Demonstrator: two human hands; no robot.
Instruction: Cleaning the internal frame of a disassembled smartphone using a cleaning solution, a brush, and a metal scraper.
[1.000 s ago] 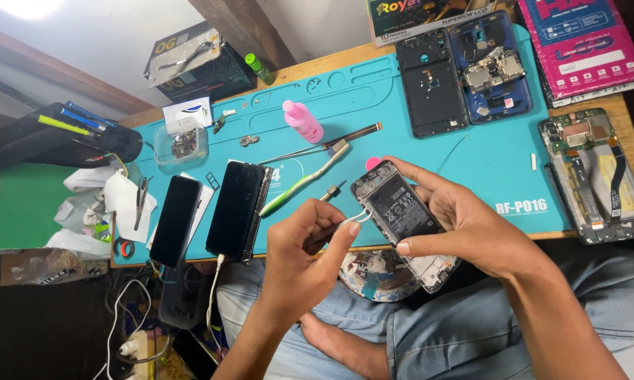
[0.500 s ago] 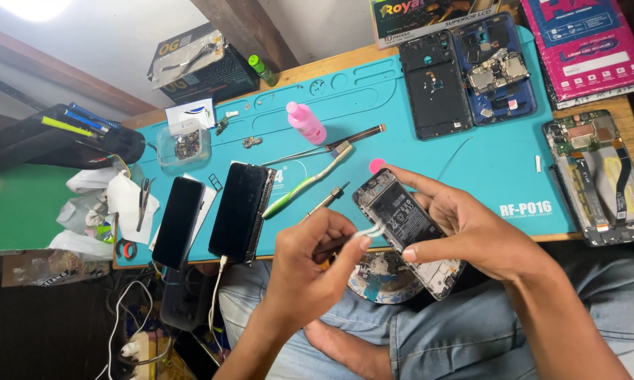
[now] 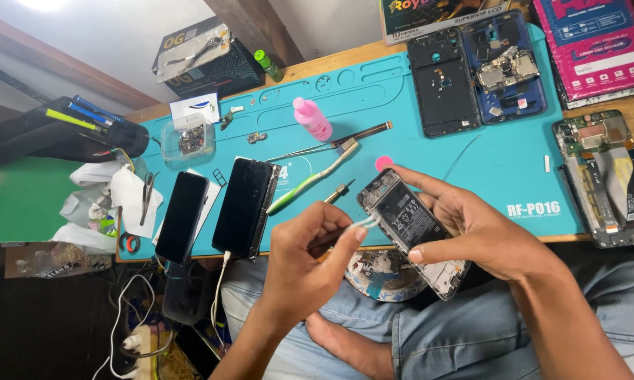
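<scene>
The right hand (image 3: pixel 482 229) gripped a back-less black phone with exposed flat battery (image 3: pixel 408 224) over the lap, just off the tabletop's (image 3: pixel 429 141) teal rubber mat edge — the left hand (image 3: pixel 306 264) pinched a thin white strip (image 3: pixel 364 223) at its side.

left hand (image 3: pixel 306 264): pinch grip | right hand (image 3: pixel 475 229): fingers curled, cradling

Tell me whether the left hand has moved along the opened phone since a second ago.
Cannot tell. The left hand pinches a white strip at the opened phone, as before; the pink bottle and teal mat shifted too, so the camera moved.
</scene>
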